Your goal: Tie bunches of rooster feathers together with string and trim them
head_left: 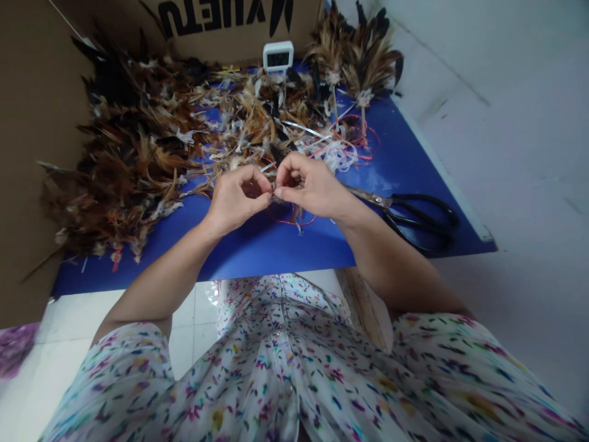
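Note:
My left hand [234, 197] and my right hand [315, 187] meet over the front of the blue tabletop, fingertips nearly touching. Each is closed in a pinch of thumb and fingers. Whatever sits between the fingertips is very small and mostly covered, so I cannot make it out. Just below them, a loop of thin red string [289, 223] and a small feather tuft [299, 215] show against the blue. Black-handled scissors [426, 215] lie to the right, their blades partly behind my right wrist. Loose brown feathers [257, 113] spread beyond my hands.
A large heap of brown and black feathers [133, 153] covers the left side. Curled white ribbon [338, 156] lies behind my right hand. Two feather bundles on sticks [370, 58] are at the back right. A white digital clock [278, 48] stands before a cardboard box [225, 46].

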`<control>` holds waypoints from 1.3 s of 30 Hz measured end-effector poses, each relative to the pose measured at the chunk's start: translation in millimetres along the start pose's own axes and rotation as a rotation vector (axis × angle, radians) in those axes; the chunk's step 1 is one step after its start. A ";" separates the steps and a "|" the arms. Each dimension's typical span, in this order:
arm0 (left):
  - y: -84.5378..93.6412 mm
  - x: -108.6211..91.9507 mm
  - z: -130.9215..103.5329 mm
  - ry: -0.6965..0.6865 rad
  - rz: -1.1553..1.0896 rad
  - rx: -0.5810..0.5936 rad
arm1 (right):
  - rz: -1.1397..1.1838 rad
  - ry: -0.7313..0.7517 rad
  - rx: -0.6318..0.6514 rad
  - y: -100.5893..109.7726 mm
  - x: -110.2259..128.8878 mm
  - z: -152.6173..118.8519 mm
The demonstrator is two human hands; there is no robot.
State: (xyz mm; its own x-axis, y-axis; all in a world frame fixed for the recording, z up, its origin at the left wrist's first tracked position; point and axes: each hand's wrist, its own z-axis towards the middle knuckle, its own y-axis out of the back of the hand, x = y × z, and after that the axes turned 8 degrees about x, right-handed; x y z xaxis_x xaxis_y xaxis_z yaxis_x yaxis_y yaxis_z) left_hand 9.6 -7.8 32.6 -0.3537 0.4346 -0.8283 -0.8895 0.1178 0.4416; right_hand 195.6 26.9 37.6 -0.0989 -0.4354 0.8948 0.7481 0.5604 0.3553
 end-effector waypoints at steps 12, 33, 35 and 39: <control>-9.2 0.6 -4.6 -0.010 0.150 -0.157 | -0.070 0.006 -0.056 -5.5 3.4 -0.5; -16.8 10.6 -6.4 -0.268 0.423 -0.322 | 0.088 -0.116 -0.156 -8.2 -10.9 5.5; -17.2 11.0 -6.6 -0.233 0.413 -0.306 | 0.083 -0.118 -0.154 -8.4 -11.7 5.7; -17.5 13.6 -6.8 -0.205 0.424 -0.305 | 0.114 -0.120 -0.144 -7.8 -12.0 6.0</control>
State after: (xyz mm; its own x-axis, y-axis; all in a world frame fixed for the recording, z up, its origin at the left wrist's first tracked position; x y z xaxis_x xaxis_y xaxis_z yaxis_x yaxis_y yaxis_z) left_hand 18.4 -10.0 11.2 -0.6622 0.5559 -0.5024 -0.7357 -0.3554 0.5765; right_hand 187.0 32.0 25.7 -0.0799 -0.2831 0.9558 0.8441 0.4907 0.2159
